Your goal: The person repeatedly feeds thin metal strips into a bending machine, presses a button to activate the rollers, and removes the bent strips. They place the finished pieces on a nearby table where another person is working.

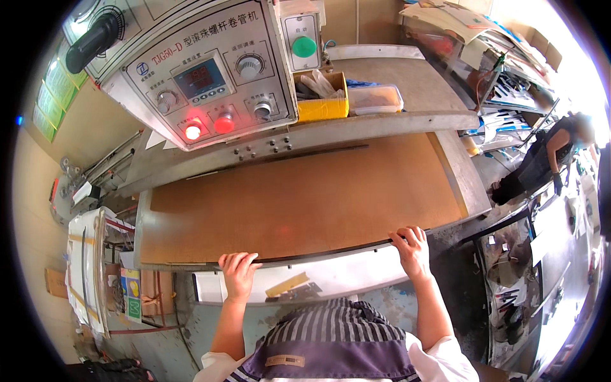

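A long thin dark rod (pixel 324 252) lies along the front edge of a wide brown work surface (pixel 305 197) on a machine. My left hand (pixel 238 275) grips the rod left of the middle, its fingers curled over the edge. Farther right, my right hand (pixel 412 253) pinches the rod close to its right end. The thumbs are partly hidden, and whether a thin sheet is wrapped on the rod cannot be told. A second dark strip (pixel 324 151) runs along the far side of the surface, under a metal beam (pixel 356 130).
A control box (pixel 210 76) with knobs, a display and a lit red lamp overhangs the far left. Behind the beam stand a yellow bin (pixel 321 105) and a clear plastic box (pixel 375 99). A white tray (pixel 369 274) sits below the front edge. Another person (pixel 541 159) stands far right.
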The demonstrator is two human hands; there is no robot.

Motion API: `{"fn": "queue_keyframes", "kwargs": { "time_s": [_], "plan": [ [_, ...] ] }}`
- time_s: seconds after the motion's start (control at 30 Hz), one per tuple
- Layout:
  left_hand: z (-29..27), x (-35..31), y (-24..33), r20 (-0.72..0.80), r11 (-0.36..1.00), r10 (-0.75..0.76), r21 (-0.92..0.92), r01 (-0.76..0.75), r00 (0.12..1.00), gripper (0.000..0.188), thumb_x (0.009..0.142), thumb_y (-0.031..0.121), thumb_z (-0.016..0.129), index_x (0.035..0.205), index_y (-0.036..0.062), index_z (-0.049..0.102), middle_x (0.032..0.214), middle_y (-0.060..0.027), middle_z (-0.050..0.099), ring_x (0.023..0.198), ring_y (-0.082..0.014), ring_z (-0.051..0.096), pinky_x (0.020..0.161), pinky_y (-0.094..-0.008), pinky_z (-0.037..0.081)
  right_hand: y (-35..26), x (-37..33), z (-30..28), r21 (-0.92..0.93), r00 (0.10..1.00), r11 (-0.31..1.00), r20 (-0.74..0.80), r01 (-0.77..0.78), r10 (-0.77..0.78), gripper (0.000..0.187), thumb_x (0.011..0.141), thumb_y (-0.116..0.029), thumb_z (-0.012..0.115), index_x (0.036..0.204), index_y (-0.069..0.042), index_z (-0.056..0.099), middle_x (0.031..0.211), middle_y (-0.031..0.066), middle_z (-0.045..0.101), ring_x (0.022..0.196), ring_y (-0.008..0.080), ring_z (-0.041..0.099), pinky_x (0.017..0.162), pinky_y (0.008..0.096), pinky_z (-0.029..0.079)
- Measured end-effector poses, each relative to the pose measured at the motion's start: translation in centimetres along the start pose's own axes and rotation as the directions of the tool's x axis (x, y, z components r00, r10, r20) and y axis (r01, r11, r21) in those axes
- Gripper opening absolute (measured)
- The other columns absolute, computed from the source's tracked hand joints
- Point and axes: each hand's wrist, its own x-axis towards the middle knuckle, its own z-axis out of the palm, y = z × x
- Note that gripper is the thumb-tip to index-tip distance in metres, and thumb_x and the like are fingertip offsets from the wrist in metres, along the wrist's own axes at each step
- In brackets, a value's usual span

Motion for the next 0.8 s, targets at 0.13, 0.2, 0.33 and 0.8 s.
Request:
{"fn": "queue_keyframes", "kwargs": {
  "time_s": [0.13,0.2,0.33,0.8],
  "plan": [
    [2.8,1.2,-2.3,0.052,1.000,-0.001,-0.005,0.001,0.999,0.024,0.069,0.016,0.080,0.089,0.0109,0.069,0.086,-0.0015,0.062,0.085,-0.0208,0.058,0.087,-0.0382,0.037,1.8,2.4,2.7,0.050,0.999,0.999,0.047,-0.001,-0.002,0.025,0.073,-0.007,0.072,0.098,-0.008,0.068,0.094,0.0057,0.060,0.097,0.0266,0.057,0.087,0.0402,0.045],
    [4.5,1.8,-4.0,0.118,0.999,-0.032,0.012,0.031,0.992,0.020,0.074,0.018,0.077,0.090,0.0111,0.067,0.091,-0.0013,0.062,0.090,-0.0219,0.058,0.088,-0.0396,0.037,2.8,4.1,4.7,0.080,0.998,0.997,0.058,0.010,-0.015,0.021,0.074,-0.008,0.072,0.095,-0.008,0.068,0.094,0.0055,0.060,0.097,0.0268,0.056,0.086,0.0399,0.045],
    [8.5,4.3,-7.9,0.198,0.995,-0.097,0.031,0.092,0.975,0.017,0.079,0.020,0.073,0.092,0.0113,0.065,0.107,-0.0026,0.061,0.101,-0.0237,0.058,0.090,-0.0427,0.036,5.6,7.6,9.8,0.094,0.995,0.995,0.084,0.046,-0.054,0.016,0.077,-0.011,0.070,0.092,-0.009,0.067,0.096,0.0047,0.059,0.098,0.0266,0.055,0.087,0.0392,0.044],
    [20.8,18.0,-19.2,0.189,0.911,-0.346,0.303,0.280,0.919,0.016,0.078,0.029,0.072,0.089,0.0178,0.072,0.100,-0.0027,0.069,0.103,-0.0247,0.060,0.094,-0.0487,0.036,11.3,21.7,25.9,-0.143,0.990,0.985,0.088,-0.099,0.112,0.015,0.081,-0.020,0.063,0.088,-0.016,0.075,0.097,0.0026,0.066,0.105,0.0225,0.056,0.091,0.0385,0.044]
  ]
}}
